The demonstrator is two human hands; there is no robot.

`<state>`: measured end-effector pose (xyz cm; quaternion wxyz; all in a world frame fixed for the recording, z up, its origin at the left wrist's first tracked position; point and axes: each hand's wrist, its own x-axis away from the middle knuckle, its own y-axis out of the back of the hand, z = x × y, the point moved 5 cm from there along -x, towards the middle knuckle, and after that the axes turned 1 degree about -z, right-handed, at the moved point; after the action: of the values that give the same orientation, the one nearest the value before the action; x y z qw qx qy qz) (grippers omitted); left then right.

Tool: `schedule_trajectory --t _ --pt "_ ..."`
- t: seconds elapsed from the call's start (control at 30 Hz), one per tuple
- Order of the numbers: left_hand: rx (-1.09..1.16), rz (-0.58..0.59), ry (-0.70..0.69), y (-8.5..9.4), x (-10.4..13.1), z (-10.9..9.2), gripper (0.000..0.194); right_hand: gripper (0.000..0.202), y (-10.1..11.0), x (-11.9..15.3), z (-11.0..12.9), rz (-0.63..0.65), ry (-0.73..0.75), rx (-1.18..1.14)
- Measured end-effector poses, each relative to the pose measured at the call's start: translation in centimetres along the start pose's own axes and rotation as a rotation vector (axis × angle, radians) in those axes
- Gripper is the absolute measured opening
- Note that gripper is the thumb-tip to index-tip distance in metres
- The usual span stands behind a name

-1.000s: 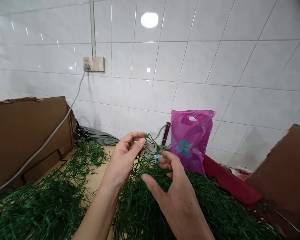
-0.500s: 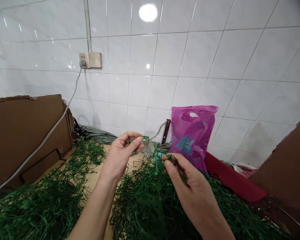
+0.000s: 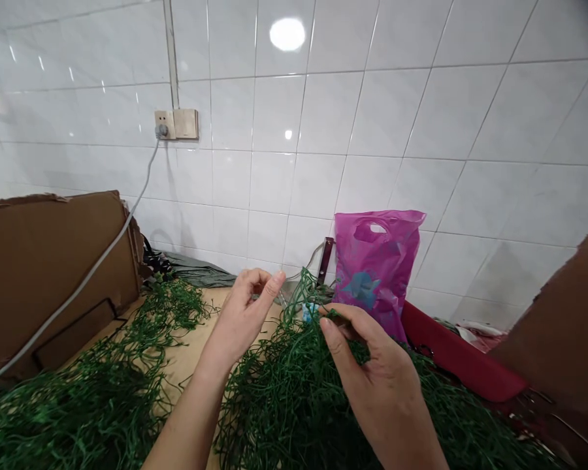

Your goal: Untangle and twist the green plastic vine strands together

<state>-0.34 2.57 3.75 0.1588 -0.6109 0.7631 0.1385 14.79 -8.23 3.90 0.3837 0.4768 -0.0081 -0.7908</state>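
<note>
Thin green plastic-looking strands lie in a large pile [image 3: 284, 398] at the centre, with a second heap [image 3: 83, 405] at the left. My right hand [image 3: 372, 372] pinches a green strand between thumb and forefinger above the central pile. My left hand [image 3: 242, 313] is raised to the left of it, thumb near the curled forefinger; whether anything is between the fingertips is too small to tell. Between the hands, a loose loop of green strands [image 3: 301, 287] stands up, and a small light-blue piece [image 3: 310, 312] shows beside my right fingertips.
A purple bag [image 3: 377, 261] leans on the tiled wall behind my right hand, beside a red case [image 3: 465, 356]. Cardboard [image 3: 53, 261] stands at the left, crossed by a grey cable [image 3: 98, 261] from a wall socket [image 3: 164, 124]. More cardboard [image 3: 563, 320] is at the right.
The green strand at my left fingertips is no longer visible there, and the loop between the hands has shifted. My left hand sits slightly lower. The view has tilted up slightly.
</note>
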Motion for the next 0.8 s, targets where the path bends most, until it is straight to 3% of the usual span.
schedule_trajectory --t 0.07,0.2,0.33,0.43,0.5,0.57,0.67,0.8 --pt "-0.124 0.115 -0.058 -0.2 0.4 -0.8 0.046 0.018 -0.7 0.3 0.6 -0.013 0.081 0.058" --pt "-0.053 0.274 -0.009 -0.9 0.8 -1.0 0.040 0.017 -2.1 0.9 1.7 0.059 0.183 0.117" --pt "0.082 0.201 -0.015 -0.7 0.1 -0.6 0.030 0.031 -2.7 1.3 1.9 0.185 0.155 0.134" --pt "0.116 0.111 -0.034 0.0 -0.4 -0.2 0.027 0.035 -3.2 1.8 2.0 0.395 0.143 0.164" --pt "0.075 0.120 -0.042 0.2 -0.5 -0.1 0.026 0.034 -3.4 2.4 2.1 0.526 0.167 0.201" --pt "0.021 0.180 -0.041 0.0 -0.5 -0.1 0.024 0.028 -3.1 2.6 2.1 0.570 0.197 0.202" --pt "-0.043 0.316 -0.042 -0.8 0.1 -0.3 0.025 0.019 -1.1 1.8 2.0 0.401 0.196 0.174" --pt "-0.139 0.426 -0.020 -1.7 0.9 -0.3 0.035 0.012 2.7 0.3 1.6 -0.007 0.100 0.189"
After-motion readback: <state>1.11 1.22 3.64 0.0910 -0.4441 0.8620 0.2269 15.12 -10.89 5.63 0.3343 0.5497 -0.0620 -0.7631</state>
